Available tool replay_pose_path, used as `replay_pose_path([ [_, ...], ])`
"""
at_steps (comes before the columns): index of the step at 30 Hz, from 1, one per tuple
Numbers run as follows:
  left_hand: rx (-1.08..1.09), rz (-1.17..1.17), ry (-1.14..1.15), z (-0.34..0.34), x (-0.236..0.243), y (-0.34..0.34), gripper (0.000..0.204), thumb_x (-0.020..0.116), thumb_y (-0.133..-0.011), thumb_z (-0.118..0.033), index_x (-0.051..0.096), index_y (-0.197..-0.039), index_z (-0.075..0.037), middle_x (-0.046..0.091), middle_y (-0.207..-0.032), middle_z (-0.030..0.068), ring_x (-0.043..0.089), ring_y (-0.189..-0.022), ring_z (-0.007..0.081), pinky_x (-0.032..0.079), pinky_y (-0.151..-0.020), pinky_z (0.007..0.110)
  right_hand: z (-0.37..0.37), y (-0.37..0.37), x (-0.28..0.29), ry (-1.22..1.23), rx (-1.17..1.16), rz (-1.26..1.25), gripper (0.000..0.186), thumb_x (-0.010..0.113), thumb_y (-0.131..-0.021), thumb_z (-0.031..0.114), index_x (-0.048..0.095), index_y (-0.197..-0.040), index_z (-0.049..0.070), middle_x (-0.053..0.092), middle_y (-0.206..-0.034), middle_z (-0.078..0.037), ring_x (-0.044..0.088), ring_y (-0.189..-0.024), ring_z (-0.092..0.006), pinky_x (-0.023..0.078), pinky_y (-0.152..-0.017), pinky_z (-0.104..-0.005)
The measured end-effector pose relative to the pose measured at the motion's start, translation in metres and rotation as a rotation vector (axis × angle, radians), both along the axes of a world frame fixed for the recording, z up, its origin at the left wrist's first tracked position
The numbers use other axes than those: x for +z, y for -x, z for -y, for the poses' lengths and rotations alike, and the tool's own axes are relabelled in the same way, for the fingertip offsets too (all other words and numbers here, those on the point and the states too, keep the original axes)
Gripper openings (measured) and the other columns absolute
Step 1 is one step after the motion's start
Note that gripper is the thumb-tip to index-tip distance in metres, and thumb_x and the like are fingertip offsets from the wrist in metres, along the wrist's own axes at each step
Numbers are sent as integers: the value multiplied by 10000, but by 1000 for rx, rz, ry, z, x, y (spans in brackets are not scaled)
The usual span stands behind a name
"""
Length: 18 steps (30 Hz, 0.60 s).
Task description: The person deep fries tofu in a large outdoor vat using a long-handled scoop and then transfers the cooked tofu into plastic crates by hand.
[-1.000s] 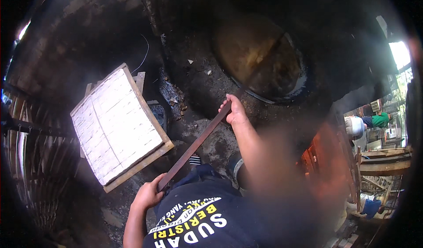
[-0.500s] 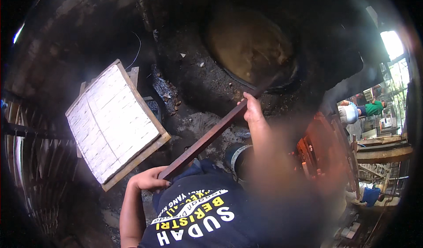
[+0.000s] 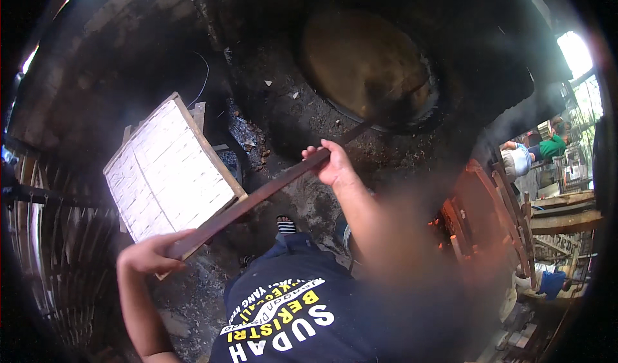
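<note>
A long dark wooden pole [image 3: 257, 195] lies slantwise across the picture in both my hands. My left hand [image 3: 151, 255] is closed round its near end, beside the lower corner of a white slab [image 3: 168, 170] marked with lines. Farther up, my right hand [image 3: 331, 166] loosely grips the shaft, palm under it and fingers curled. The pole's far end reaches into a large round pan [image 3: 360, 60] of brownish liquid, where its tip is hidden in dark and haze.
The slab rests on a wooden board [image 3: 235, 191]. Burning wood [image 3: 444, 224] glows at the right, partly behind a blur. A dark bucket [image 3: 344, 234] stands below my right forearm. Two people [image 3: 547, 147] [image 3: 550, 284] are at the far right, near wooden beams [image 3: 566, 221].
Both hands have moved left, drawing the pole back out of the pan a little. My left hand now overlaps the slab's lower corner.
</note>
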<state>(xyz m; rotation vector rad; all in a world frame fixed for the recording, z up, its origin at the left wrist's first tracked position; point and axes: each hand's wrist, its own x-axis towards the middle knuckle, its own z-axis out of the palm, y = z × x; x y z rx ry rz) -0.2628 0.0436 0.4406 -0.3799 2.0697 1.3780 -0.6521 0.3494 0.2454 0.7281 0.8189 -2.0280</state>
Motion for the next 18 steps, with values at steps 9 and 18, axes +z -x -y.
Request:
replay_pose_path([
  [9, -46, -64, 809, -52, 185, 61, 722, 751, -696, -61, 612, -1403, -101, 731, -1102, 220, 741, -967, 335, 566, -864, 390, 84, 8, 18, 322, 2, 95, 232, 719, -884, 243, 592, -850, 53, 673, -898, -125, 657, -906, -304, 562, -878, -478],
  [18, -322, 21, 1188, -129, 115, 98, 732, 587, -868, -39, 432, -1556, -236, 629, -943, 134, 699, -760, 318, 570, -660, 427, 88, 73, -59, 435, -47, -67, 373, 630, -951, 459, 655, -938, 87, 658, -804, -53, 659, -768, -237, 548, -762, -406],
])
